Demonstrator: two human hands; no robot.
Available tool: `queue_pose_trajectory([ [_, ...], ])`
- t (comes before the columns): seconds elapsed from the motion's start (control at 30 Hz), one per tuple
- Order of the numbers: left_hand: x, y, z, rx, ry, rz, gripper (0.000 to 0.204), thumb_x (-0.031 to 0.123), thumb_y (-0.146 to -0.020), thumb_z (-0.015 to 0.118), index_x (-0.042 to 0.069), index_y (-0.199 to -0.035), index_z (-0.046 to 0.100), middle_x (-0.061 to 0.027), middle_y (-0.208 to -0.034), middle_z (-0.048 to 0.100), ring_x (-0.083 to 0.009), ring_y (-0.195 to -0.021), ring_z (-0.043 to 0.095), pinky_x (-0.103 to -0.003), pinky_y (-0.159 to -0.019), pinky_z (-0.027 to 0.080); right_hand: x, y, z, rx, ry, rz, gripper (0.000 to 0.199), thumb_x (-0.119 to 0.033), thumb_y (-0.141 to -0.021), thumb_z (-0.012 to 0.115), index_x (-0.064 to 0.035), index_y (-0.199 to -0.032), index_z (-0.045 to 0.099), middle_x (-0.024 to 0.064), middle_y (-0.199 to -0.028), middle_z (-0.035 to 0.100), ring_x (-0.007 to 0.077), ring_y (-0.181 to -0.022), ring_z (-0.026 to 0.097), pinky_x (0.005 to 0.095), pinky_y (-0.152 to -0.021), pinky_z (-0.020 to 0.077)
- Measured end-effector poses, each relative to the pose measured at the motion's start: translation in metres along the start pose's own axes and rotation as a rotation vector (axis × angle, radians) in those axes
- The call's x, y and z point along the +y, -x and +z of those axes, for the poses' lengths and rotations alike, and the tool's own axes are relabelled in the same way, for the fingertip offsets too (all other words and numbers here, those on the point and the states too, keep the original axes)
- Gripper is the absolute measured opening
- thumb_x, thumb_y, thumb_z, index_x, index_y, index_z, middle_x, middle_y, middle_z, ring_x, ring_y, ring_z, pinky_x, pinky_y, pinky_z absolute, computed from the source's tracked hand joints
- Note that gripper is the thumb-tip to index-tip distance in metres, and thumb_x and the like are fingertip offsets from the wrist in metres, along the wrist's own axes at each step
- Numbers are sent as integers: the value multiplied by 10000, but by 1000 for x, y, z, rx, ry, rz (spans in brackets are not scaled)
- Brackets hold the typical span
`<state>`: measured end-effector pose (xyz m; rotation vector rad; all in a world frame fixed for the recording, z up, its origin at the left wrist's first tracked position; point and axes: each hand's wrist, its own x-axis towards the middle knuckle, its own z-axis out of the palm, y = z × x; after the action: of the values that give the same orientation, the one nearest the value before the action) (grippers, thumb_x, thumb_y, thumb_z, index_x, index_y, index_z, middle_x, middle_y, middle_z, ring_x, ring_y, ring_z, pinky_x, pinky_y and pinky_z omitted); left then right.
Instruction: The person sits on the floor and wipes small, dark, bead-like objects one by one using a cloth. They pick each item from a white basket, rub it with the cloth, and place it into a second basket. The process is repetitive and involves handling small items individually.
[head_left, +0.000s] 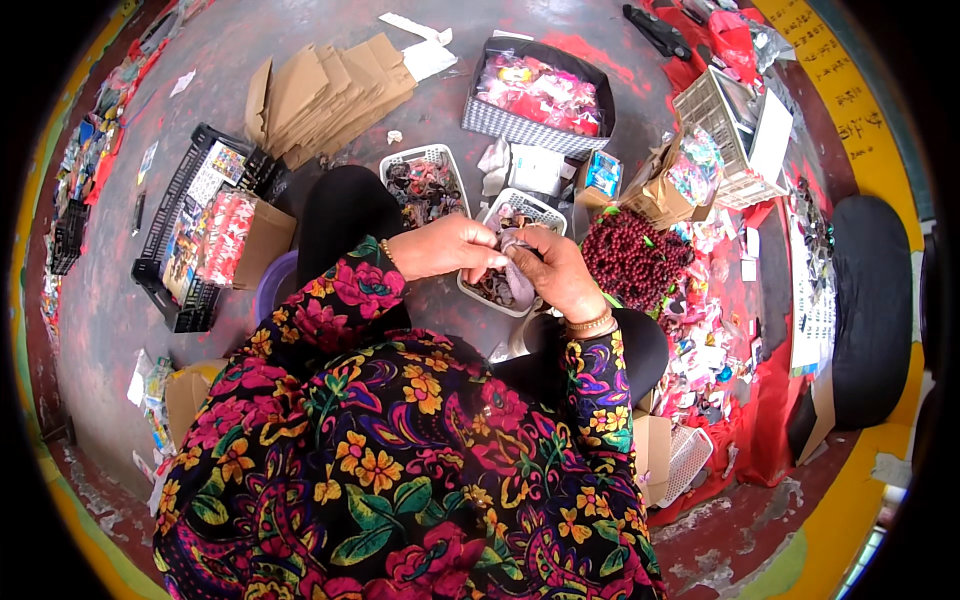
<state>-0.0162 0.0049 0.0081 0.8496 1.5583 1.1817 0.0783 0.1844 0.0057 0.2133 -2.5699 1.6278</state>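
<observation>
A greyish-mauve piece of soft fabric (519,285), perhaps a hair band, is gathered between my hands. My left hand (445,247) pinches its upper end with thumb and forefinger. Fingers curled, my right hand (556,272) grips the same fabric close by, thumb on top. The cloth hangs over a white plastic basket (518,311) of dark small items, partly hidden by my hands. Just behind it stands another white basket (553,218) with similar contents. A third white basket (432,152), holding grey and brown soft pieces, sits to the left.
Dark red beaded bunches (635,258) lie right of my right hand. Behind are a checked bin (535,131) of pink packets and flattened cardboard (330,95). A black crate (160,250) with boxes stands left. Packets and scraps cover the red sheet (765,400) at right.
</observation>
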Motion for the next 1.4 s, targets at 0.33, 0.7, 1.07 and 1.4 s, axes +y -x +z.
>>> queue_pose_trajectory([
  [0.33,4,10,-3,-143,106,99,246,159,-889,472,-43,-869,610,-90,-817,624,-139,-768,570,-263,-717,430,-14,0,-7,-212,-12,-39,179,-187,-852,530,-23,-790,566,114,-685,565,227,-614,536,316,-587,419],
  [0.7,8,9,7,27,392,164,215,143,-865,517,-39,-830,626,-97,-814,627,-154,-807,564,-268,-746,402,-14,1,-16,-353,-401,-19,189,-176,-901,479,-24,-942,583,10,-832,582,83,-772,499,224,-698,398],
  [1.07,15,11,9,195,802,285,185,126,-840,528,-50,-826,584,-92,-797,568,-176,-775,545,-273,-732,400,-3,7,-20,-258,-399,-6,197,-202,-896,499,-18,-827,511,-10,-718,405,86,-687,363,232,-623,337],
  [1.4,-5,13,-4,196,775,420,201,127,-872,489,-36,-935,590,-121,-873,614,-190,-839,571,-285,-780,418,0,10,-24,-98,-434,-37,184,-178,-877,528,-7,-811,522,0,-732,432,99,-692,388,237,-626,342],
])
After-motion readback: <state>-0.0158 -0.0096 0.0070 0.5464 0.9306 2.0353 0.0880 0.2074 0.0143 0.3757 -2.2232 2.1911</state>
